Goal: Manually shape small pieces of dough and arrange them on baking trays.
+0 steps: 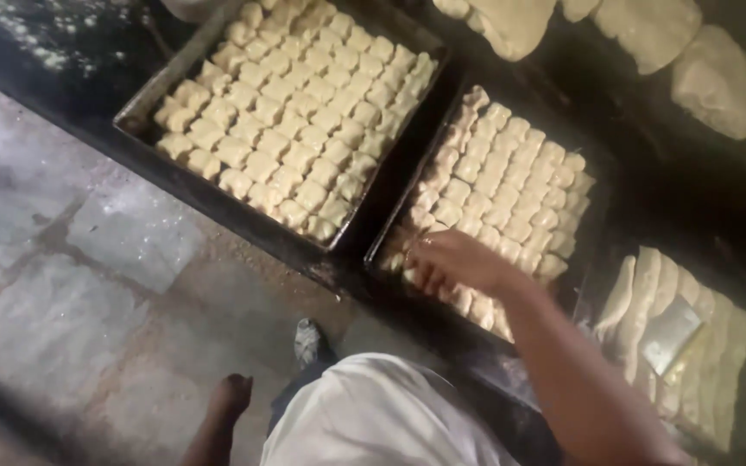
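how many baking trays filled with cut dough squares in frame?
2. One tray sits upper left, fully packed. The second tray lies right of it, centre, with the right hand on its near rows. More may lie outside the frame.

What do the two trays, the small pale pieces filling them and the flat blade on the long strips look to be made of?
Trays: probably thin sheet metal, dark and dull, with folded rims.
Pale pieces: raw dough by the look, soft, matte, cream, with rounded cut edges; the right hand rests on those in the nearer tray.
Blade: likely metal, flat, grey, faintly shiny.
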